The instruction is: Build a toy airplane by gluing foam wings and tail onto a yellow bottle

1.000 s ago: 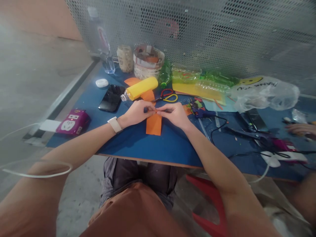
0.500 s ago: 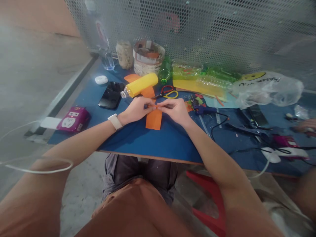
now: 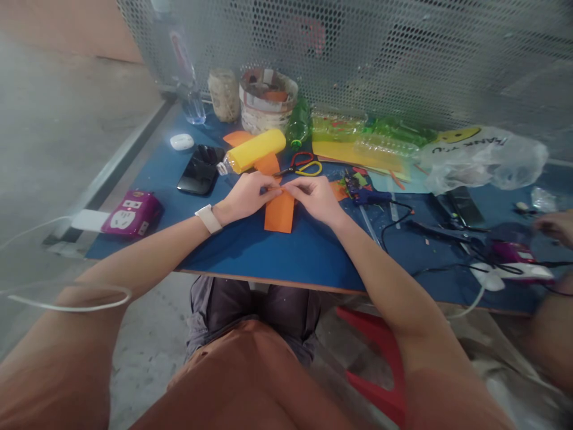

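A strip of orange paper (image 3: 280, 214) lies over the blue table, its near end pointing toward me. My left hand (image 3: 250, 194) pinches its upper edge between thumb and fingers. From the other side my right hand (image 3: 313, 197) pinches the same edge, the fingertips of both hands almost meeting. Just beyond them are scissors (image 3: 304, 164) with one red and one yellow handle loop. A bottle wrapped in yellow (image 3: 257, 150) lies on its side past my left hand, on more orange paper. Right of my right hand rests a blue glue gun (image 3: 369, 196).
A black phone (image 3: 201, 170), a white case (image 3: 181, 141) and a purple power adapter (image 3: 133, 214) are on the left. A basket (image 3: 267, 107), green bottles (image 3: 299, 126) and a plastic bag (image 3: 487, 158) line the mesh panel. Another person's hand (image 3: 557, 226) is at far right.
My fingertips have moved slightly along the paper's upper edge, and more of the orange strip shows below them. The other person's hand at the right has shifted a little.
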The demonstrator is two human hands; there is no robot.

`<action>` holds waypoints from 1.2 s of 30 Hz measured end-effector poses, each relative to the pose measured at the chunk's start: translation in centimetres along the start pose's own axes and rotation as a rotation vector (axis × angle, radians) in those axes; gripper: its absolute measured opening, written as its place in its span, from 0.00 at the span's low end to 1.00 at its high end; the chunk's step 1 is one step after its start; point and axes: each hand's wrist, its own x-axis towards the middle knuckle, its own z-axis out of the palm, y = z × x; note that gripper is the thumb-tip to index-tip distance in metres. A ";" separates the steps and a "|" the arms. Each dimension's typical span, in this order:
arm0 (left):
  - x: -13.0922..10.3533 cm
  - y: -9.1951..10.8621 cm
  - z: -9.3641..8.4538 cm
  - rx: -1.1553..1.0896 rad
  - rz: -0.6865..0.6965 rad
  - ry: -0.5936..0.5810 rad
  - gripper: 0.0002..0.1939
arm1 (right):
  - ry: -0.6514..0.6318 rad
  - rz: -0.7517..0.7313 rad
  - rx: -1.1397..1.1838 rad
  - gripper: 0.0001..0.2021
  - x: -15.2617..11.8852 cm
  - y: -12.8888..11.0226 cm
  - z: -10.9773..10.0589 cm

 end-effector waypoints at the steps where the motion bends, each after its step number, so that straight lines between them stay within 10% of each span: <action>1: 0.0 -0.1 0.0 -0.001 0.004 -0.002 0.12 | 0.006 -0.003 -0.006 0.32 0.0 0.1 0.0; 36: 0.1 0.7 -0.4 -0.024 -0.019 -0.002 0.09 | 0.040 0.000 -0.071 0.28 -0.3 -0.6 -0.2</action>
